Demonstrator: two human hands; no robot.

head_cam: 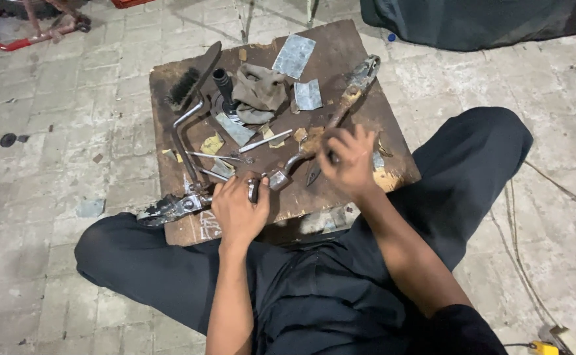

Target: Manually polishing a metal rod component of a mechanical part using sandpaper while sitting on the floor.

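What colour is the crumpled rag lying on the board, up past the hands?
The rag is a dull grey-brown, plain with no pattern; the head view shows it.

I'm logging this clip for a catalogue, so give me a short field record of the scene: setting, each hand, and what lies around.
setting: person seated cross-legged on a paved floor at a low wooden board
left hand: pressing down on a small metal part at the board's near edge
right hand: gripping the rusty wrench
nearby: brush, grey rag, metal sheet scraps, bent metal crank
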